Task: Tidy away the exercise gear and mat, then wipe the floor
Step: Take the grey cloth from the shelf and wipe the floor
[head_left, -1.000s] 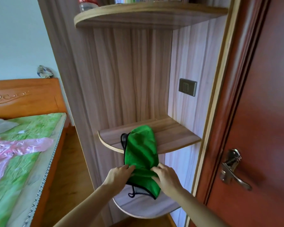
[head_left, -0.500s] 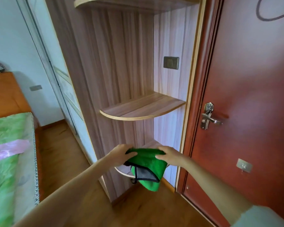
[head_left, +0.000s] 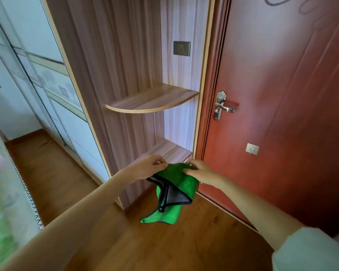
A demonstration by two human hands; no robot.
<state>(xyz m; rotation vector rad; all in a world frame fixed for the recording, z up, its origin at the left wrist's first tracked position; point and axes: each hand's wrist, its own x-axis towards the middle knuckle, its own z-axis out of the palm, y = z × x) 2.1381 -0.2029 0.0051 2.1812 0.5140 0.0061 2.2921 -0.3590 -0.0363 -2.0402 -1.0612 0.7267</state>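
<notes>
Both hands hold a green cloth (head_left: 177,174) up in the air, in front of the lower shelf (head_left: 169,150) of a wooden corner unit. The left hand (head_left: 147,168) pinches its left top edge and the right hand (head_left: 201,171) grips the right edge. The cloth hangs down over the wood floor (head_left: 184,241), showing a dark grey underside. A red-brown door (head_left: 282,114) stands to the right.
</notes>
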